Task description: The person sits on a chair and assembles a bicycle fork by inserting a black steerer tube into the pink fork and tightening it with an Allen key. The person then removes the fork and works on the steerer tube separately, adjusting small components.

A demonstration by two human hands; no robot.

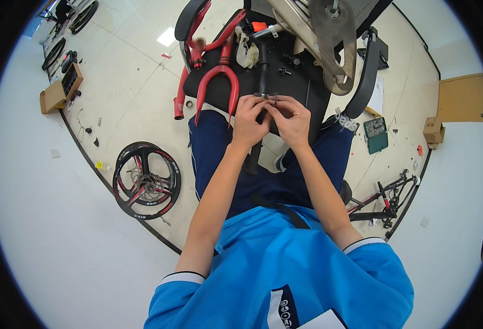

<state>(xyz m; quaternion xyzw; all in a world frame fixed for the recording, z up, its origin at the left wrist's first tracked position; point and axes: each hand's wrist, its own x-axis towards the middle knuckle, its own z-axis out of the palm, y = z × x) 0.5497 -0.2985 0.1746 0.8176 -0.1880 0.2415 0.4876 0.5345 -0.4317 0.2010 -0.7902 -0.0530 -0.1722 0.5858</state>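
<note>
- A black-and-red wheel (149, 188) lies on the floor (104, 66).
- A red fork (219, 71) rests on the black seat (292, 86).
- The left hand (250, 118) pinches the black bar (263, 72), which runs lengthwise between both hands.
- The right hand (292, 119) pinches it too, fingertips meeting the left's.
- A green case (377, 144) lies open.
</note>
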